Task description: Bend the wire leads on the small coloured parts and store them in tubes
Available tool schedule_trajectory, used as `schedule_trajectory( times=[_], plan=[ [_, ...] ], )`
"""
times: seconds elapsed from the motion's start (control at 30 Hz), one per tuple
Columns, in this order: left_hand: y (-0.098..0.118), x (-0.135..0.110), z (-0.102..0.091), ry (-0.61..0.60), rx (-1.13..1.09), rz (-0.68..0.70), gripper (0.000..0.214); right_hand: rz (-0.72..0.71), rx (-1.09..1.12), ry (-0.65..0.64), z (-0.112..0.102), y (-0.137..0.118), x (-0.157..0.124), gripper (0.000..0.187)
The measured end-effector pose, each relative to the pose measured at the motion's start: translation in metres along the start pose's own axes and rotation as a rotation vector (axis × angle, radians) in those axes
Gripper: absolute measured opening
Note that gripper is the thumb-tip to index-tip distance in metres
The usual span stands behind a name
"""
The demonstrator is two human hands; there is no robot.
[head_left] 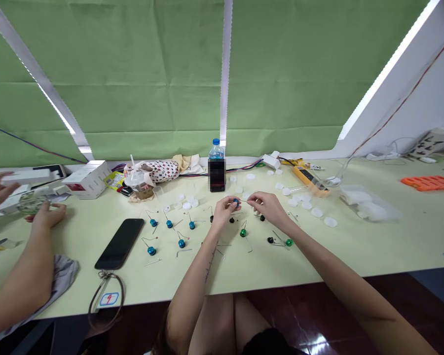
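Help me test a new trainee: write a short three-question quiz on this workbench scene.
1. Multiple choice: What colour is the round-bodied component with wire leads at the person's left hand? A blue, B green, C orange.
2. True or false: The black smartphone stands upright against the water bottle.
3. Fill in the blank: In this view, the yellow multimeter lies to the ___ of the water bottle.

Key: 1 A; 2 false; 3 right.
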State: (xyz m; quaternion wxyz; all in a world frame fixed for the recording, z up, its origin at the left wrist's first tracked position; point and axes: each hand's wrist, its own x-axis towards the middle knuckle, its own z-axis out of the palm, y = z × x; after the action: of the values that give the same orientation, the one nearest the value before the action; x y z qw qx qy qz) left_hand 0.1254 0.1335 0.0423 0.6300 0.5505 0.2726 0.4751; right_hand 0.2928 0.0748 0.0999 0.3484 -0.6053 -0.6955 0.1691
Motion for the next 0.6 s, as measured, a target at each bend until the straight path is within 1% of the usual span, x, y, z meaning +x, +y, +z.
schedule_trajectory(
  times=[0.23,0.4,0.5,0.6],
  plan=[
    [0.0037,-0.0013,0.0008,-0.029,-0.009,0.010,0.024,0.010,0.065,0.006,0.0072,-0.0019,0.0002,0.016],
    [0.0019,-0.0008,0.0005,-0.041,0.009,0.038,0.021,0.001,0.038,-0.002,0.0078,-0.0001,0.0006,0.015],
    [-0.0006,0.0000,0.0004,-0.019,0.094,0.055,0.019,-0.045,-0.062,0.015,0.0088,0.0002,-0.0004,0.014],
    [-0.0005,-0.0003,0.0008,-0.001,0.183,0.057,0.020,-0.160,-0.271,0.076,0.0107,0.0000,-0.0023,0.017]
  ],
)
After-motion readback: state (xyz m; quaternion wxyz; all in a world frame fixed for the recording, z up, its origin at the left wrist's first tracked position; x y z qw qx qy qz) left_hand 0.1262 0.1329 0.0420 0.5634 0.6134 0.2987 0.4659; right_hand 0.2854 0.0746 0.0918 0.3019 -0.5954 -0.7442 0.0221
